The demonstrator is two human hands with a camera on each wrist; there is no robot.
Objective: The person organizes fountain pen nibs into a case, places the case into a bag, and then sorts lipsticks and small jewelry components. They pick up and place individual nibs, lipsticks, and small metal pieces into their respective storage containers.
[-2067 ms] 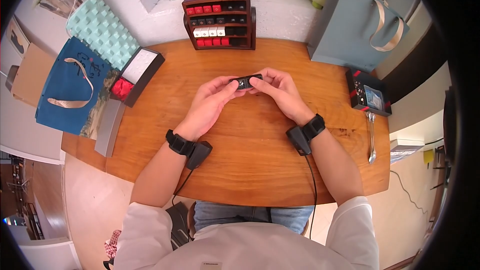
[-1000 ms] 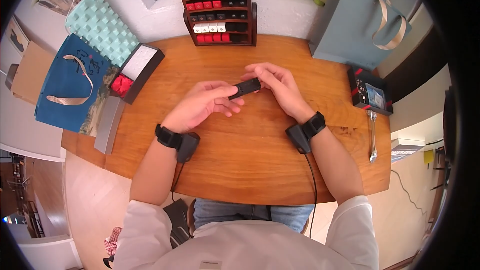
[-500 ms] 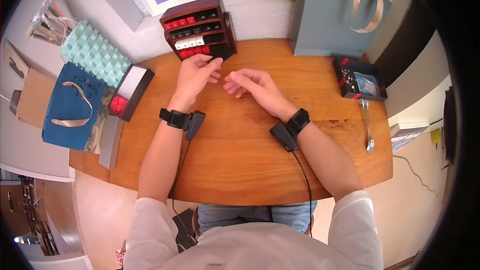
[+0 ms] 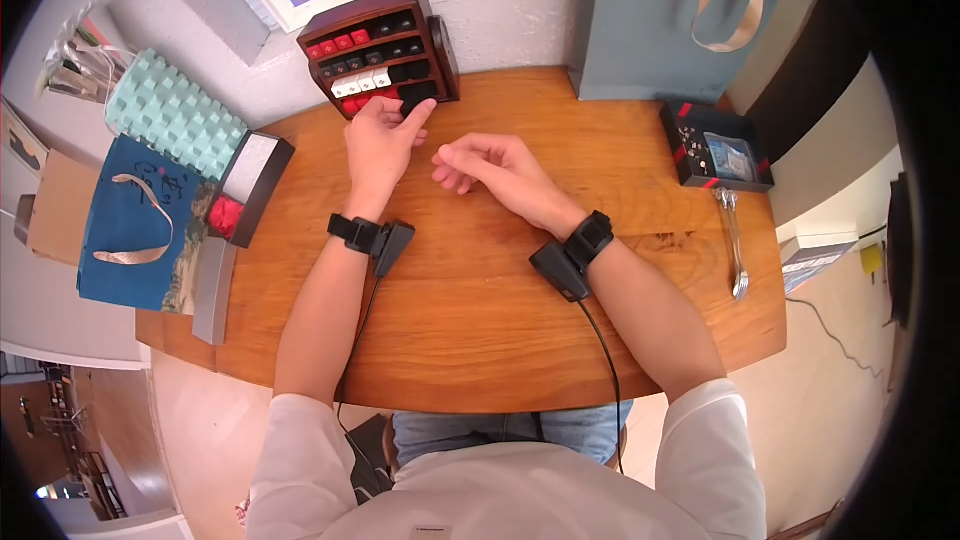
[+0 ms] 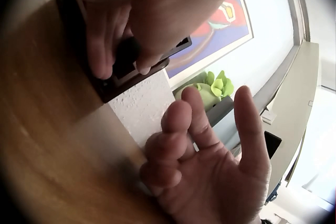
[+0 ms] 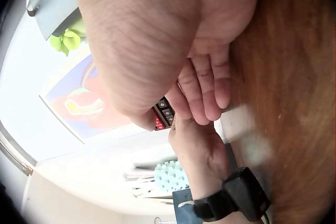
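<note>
The left hand (image 4: pixel 380 150) reaches the lowest row of a dark wooden shelf (image 4: pixel 440 50), its fingers and thumb around a black piece (image 4: pixel 418 95) at the right part of that row. In the left wrist view the same black piece (image 5: pixel 126 56) shows between the fingers and thumb, partly hidden by the hand. Rows of small red, black and white blocks (image 4: pixel 362 82) fill the shelf. The right hand (image 4: pixel 505 175) hovers over the table to the right of the left hand, its fingers loosely bent, holding nothing.
Left on the table stand a blue bag (image 4: pixel 135 230), a teal textured bag (image 4: pixel 175 115) and an open box with red stuffing (image 4: pixel 262 175). At the right are a grey bag (image 4: pixel 640 40), a black box (image 4: pixel 690 150) and metal cutlery (image 4: pixel 735 250).
The left hand has carried the black piece from the table's middle up to the shelf. The right hand has let go of it and shifted slightly left. The head view has turned.
</note>
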